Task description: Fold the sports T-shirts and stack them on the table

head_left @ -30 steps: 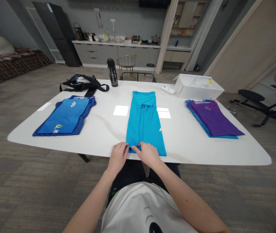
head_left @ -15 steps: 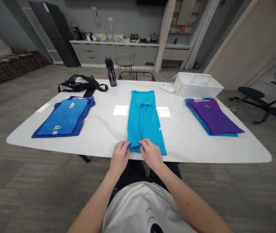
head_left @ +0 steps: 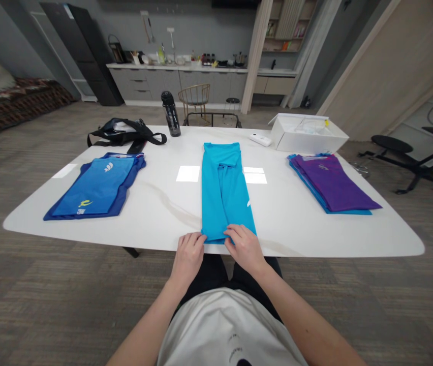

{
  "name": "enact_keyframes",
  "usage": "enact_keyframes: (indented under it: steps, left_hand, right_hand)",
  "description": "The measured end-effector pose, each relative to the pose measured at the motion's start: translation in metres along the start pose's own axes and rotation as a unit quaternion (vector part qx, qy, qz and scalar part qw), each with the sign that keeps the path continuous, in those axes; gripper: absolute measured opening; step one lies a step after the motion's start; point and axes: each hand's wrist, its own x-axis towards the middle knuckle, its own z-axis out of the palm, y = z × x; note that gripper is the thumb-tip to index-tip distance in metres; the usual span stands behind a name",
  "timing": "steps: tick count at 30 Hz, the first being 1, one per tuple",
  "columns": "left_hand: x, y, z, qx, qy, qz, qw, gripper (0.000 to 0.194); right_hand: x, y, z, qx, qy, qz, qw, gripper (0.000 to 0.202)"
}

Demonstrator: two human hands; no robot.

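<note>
A turquoise shirt (head_left: 212, 198) lies folded into a long strip at the middle of the white table (head_left: 155, 223), its near end at the front edge. My left hand (head_left: 189, 254) pinches the near left corner of the cloth. With bent fingers, my right hand (head_left: 244, 246) grips the near hem a little further right. A stack of folded blue shirts (head_left: 96, 185) rests on the table at the left. On the right lies a purple folded shirt (head_left: 333, 183) over a blue one.
At the back of the table are a black bag (head_left: 125, 131), a dark bottle (head_left: 171, 116), a white remote-like object (head_left: 260, 140) and an open white box (head_left: 306, 134). A metal-framed chair (head_left: 212, 119) stands behind the far edge.
Both hands have moved slightly toward the table's front edge, drawing the near left flap of the turquoise cloth down and flatter. The view has shifted a little.
</note>
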Motion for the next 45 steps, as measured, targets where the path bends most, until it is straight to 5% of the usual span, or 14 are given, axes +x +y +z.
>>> enact_keyframes:
  steps: [13, 20, 29, 32, 38, 45]
  left_hand:
    - [-0.003, 0.003, 0.012, -0.048, 0.067, -0.062, 0.995, 0.022]
    - [-0.005, 0.005, 0.007, -0.005, 0.012, -0.022, 1.000, 0.023]
    - [0.001, -0.016, -0.016, -0.040, -0.097, 0.074, 0.992, 0.032]
    - [0.008, -0.029, -0.024, -0.077, -0.142, 0.093, 0.982, 0.034]
    - [0.022, -0.061, -0.022, -0.089, -0.147, 0.083, 0.982, 0.034]
    - [0.022, -0.037, -0.019, -0.088, -0.156, 0.094, 0.979, 0.029]
  right_hand:
    - [-0.008, 0.008, -0.008, 0.001, 0.012, -0.019, 1.000, 0.024]
    - [-0.024, 0.011, 0.000, 0.000, -0.062, -0.050, 0.997, 0.021]
    - [-0.028, 0.009, -0.017, 0.023, -0.113, -0.036, 0.993, 0.025]
    - [-0.030, 0.021, -0.028, 0.047, -0.132, -0.029, 0.990, 0.022]
    - [-0.030, 0.056, -0.045, 0.099, -0.122, 0.030, 0.987, 0.023]
    - [-0.015, 0.032, -0.027, 0.101, -0.139, 0.092, 0.981, 0.022]
